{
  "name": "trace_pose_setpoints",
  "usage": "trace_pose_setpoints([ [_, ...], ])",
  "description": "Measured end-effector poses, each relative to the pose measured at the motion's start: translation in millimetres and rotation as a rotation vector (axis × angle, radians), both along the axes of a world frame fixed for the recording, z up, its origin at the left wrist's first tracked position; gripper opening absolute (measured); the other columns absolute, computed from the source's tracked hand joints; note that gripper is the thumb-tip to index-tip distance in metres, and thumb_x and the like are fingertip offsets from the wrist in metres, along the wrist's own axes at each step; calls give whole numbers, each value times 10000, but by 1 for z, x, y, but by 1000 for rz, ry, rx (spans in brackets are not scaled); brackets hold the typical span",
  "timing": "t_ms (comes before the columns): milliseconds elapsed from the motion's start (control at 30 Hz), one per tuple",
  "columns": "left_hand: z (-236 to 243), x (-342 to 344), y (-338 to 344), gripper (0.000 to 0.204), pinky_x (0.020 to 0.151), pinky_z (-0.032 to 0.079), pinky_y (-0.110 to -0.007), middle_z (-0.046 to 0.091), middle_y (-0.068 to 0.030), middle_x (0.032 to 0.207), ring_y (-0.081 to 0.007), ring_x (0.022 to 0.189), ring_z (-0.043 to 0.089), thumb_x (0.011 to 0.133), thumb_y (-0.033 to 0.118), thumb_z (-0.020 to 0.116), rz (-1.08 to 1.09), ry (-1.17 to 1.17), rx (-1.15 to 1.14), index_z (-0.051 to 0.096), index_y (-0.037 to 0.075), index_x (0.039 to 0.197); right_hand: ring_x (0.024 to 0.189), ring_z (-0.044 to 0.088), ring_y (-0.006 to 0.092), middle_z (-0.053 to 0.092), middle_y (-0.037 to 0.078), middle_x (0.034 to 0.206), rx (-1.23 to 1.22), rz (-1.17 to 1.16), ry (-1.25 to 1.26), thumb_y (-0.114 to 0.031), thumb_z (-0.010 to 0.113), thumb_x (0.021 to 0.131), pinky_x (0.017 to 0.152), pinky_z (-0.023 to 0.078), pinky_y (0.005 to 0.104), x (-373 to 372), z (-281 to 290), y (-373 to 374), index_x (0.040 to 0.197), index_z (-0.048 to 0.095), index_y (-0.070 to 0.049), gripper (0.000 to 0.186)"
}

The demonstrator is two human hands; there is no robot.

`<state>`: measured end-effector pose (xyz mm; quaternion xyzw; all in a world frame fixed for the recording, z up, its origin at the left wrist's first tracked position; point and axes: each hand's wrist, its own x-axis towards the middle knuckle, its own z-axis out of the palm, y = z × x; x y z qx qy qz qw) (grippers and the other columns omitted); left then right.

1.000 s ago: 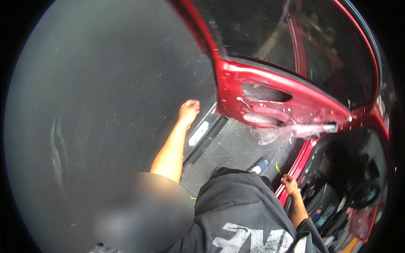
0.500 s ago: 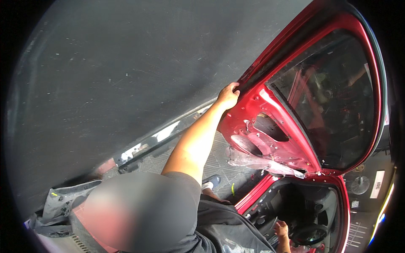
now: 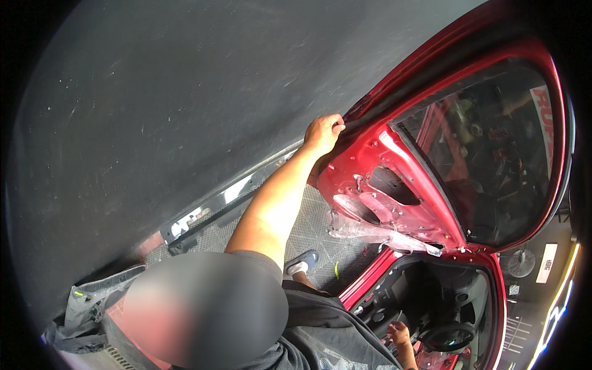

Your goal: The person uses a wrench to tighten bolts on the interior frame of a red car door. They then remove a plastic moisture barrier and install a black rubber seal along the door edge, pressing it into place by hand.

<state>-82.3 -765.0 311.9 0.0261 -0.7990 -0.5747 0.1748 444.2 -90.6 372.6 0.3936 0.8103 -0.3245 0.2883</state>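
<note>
A person's left hand (image 3: 325, 134) curls its fingers at the edge of an open red car door (image 3: 425, 216), apparently already stripped of trim, with window glass (image 3: 493, 160) and loose plastic sheeting (image 3: 353, 227) remaining; the grip of the right hand (image 3: 399, 334), near the steering wheel (image 3: 449, 338), cannot be told.

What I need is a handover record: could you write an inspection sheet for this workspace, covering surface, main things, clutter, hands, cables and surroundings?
Surface: grey textured floor, yellow strip on it.
Main things: red car door open; clear plastic on its inner side.
Clutter: dark grey pieces at lower left, kind unclear.
Hands: left hand at the door's edge, contact unclear; right hand near the steering wheel in this view, grip unclear.
Cables: nothing seen clearly.
Surroundings: dark wall; fan at right.
</note>
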Motion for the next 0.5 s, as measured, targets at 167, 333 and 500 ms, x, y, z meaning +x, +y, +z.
trace_pose_setpoints([
  [167, -15, -17, -11, 141, 815, 574, -435, 800, -125, 941, -286, 889, 771, 994, 205, 768, -105, -70, 83, 754, 92, 1076, 837, 739, 208, 764, 157, 1092, 0, 26, 29, -225, 749, 1043, 527, 556, 333, -13, 1, -2, 1414, 614, 5, 457],
  [333, -15, -29, 0, 153, 855, 597, -377, 817, -121, 980, -217, 947, 779, 981, 118, 783, -258, -183, 191, 751, 38, 1108, 811, 743, 180, 788, 130, 1108, 8, -4, -54, -269, 784, 1019, 580, 534, 315, 10, -15, 4, 1392, 650, -26, 464],
  [500, -42, -18, 21, 301, 950, 615, -370, 807, -141, 1133, -227, 1024, 780, 944, 43, 796, -175, -191, 211, 727, 8, 1235, 837, 744, 185, 783, 97, 1148, -12, 49, -80, -289, 773, 1015, 684, 581, 335, 23, -28, -2, 1422, 633, -41, 497],
])
